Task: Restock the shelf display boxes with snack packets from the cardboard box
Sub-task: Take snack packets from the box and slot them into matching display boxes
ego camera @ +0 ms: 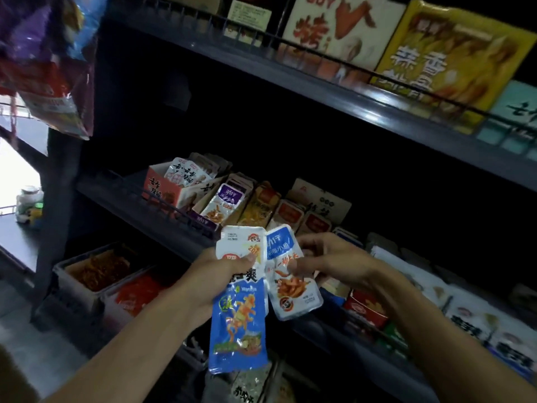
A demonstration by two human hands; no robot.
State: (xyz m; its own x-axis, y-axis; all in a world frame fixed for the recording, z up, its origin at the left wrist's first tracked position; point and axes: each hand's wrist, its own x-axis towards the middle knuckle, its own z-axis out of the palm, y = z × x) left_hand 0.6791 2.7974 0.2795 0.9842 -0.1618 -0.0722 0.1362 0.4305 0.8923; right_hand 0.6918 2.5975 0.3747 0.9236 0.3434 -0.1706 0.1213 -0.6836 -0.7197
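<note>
My left hand [223,274] grips a small stack of blue-and-white snack packets [239,324], thumb pressed across their upper half. My right hand [328,264] pinches a smaller white-and-blue packet [290,283] that overlaps the stack's right edge. Both hands hover in front of the middle shelf. Behind them stands a row of open display boxes: a pink-and-white box [171,187] at the left, a purple one [220,205] beside it, then an orange one [261,205] and red ones [302,218]. The cardboard box is out of view.
A dark metal shelf unit [334,88] fills the view, with large snack cartons on its top shelf [453,53]. Lower left hold trays of red and orange snacks [98,269]. White packets [479,315] line the right. Hanging bags [49,62] dangle top left.
</note>
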